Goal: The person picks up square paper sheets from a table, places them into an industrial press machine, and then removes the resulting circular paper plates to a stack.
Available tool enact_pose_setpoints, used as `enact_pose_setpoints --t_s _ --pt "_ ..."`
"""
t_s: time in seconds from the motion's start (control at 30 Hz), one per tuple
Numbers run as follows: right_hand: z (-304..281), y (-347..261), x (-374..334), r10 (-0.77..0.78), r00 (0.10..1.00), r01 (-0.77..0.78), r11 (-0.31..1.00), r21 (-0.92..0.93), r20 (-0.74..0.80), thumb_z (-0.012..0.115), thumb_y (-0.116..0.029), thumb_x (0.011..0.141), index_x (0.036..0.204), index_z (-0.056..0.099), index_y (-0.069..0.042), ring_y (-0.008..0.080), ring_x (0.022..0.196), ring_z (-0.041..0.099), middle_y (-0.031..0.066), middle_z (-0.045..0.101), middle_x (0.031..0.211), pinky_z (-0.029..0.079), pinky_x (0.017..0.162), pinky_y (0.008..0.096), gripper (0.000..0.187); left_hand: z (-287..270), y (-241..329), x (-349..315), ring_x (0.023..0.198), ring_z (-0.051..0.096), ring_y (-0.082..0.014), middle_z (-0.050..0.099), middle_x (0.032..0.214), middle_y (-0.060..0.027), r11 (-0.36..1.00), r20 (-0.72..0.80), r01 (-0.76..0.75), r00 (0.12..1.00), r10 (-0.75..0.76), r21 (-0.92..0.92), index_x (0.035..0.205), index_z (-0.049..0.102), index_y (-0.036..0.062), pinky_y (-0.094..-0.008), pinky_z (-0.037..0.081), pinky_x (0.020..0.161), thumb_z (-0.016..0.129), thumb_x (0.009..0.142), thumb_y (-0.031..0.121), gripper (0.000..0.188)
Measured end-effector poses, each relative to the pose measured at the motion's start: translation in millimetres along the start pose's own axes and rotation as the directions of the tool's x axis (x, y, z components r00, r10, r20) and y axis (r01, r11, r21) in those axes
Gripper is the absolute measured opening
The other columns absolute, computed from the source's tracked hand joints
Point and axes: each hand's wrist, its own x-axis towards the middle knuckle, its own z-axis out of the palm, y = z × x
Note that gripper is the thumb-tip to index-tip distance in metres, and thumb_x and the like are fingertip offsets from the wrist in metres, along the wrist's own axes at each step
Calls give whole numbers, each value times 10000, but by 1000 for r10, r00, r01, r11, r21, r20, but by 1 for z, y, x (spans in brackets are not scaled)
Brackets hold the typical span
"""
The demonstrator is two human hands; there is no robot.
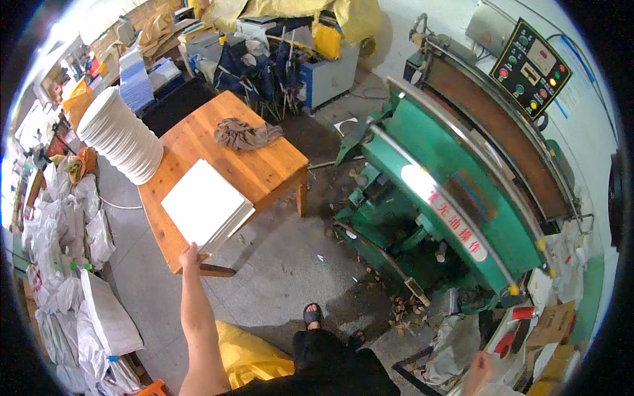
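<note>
A stack of white square sheets (206, 201) lies at the near edge of the wooden table (264, 168). My left hand (190, 255) is at its near corner, its fingers closed there. At the lower right, my right hand (480, 368) hangs beside a cluttered ledge, close to a red ring-shaped roll (505, 344). Its fingers are too blurred to make out. Behind the sheets, a crumpled brown cloth (244, 134) rests on the table. A tall, leaning stack of round white discs (120, 137) rises at the table's left side.
A large green machine (456, 178) with a curved front bar fills the right side, under a black control panel (531, 68). Plastic-wrapped bundles (66, 231) line the left. A yellow sack (247, 353) lies near my feet. Dry debris (403, 310) litters the floor by the machine.
</note>
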Motion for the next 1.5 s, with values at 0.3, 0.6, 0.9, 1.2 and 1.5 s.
enact_pose_setpoints --t_s 0.3,0.6,0.9,1.2,1.5 --pt "107 -113 -10 -191 910 104 964 244 368 642 -247 859 919 684 -68 245 640 620 134 647 756 497 603 341 194 -17 24 -11 479 439 -124 466 586 -6 1000 70 -6 998 6 -10 727 544 73 -258 356 417 723 802 480 452" --pt "111 -180 18 -435 730 231 883 409 528 608 -265 897 964 659 -93 283 790 663 102 681 885 528 700 367 191 -65 2 25 922 602 -266 608 1044 -133 985 377 92 926 -31 -144 1110 551 -16 -413 538 727 663 874 350 450" --pt "202 -24 302 213 913 -386 731 562 349 622 -152 833 949 590 -2 163 689 599 92 624 800 501 568 294 193 -53 12 -57 993 593 -248 604 1092 -102 996 310 15 951 13 -89 1261 515 6 -410 510 795 547 954 359 469" --pt "245 -21 396 -202 696 -667 176 724 689 670 -316 798 1178 559 -48 271 1054 592 118 617 1121 476 905 483 478 -11 -3 -137 964 595 -259 607 1101 -130 972 -209 -69 978 21 -223 1225 523 -37 -396 494 739 702 834 75 445" --pt "280 -9 423 -3 582 -810 86 580 813 692 -222 823 1168 575 -92 234 969 641 54 648 1093 555 787 381 387 8 7 -167 882 643 -289 605 1092 -155 960 -236 -63 972 -4 -274 1179 508 -54 -415 555 744 659 843 59 385"
